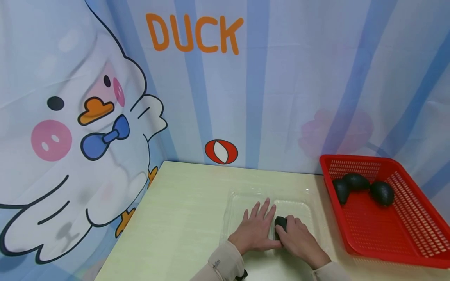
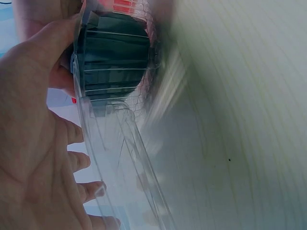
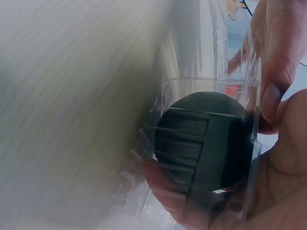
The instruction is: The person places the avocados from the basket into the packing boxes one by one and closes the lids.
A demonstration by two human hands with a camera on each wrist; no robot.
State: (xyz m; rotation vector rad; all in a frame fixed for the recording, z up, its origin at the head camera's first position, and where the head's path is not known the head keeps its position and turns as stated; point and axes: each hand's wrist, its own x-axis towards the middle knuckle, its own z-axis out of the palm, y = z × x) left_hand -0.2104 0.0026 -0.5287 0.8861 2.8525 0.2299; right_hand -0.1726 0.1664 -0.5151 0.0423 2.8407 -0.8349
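A clear plastic container (image 1: 295, 205) lies on the table, its walls see-through in both wrist views. Inside it rests a dark green avocado (image 1: 280, 223), visible through the plastic in the left wrist view and in the right wrist view. My right hand (image 1: 300, 239) curls over the avocado's right side and holds it, covering part of it. My left hand (image 1: 254, 232) lies on the container's left part with fingers spread and straight. Its thumb reaches toward the avocado's near end; whether it touches the avocado I cannot tell.
A red plastic basket (image 1: 372, 244) stands at the right, with three avocados in it: a left one (image 1: 340, 190), a middle one (image 1: 356, 181) and a right one (image 1: 382, 193). Behind the pale table (image 1: 175, 218) hangs a printed cloth (image 1: 281, 86) with a duck on it.
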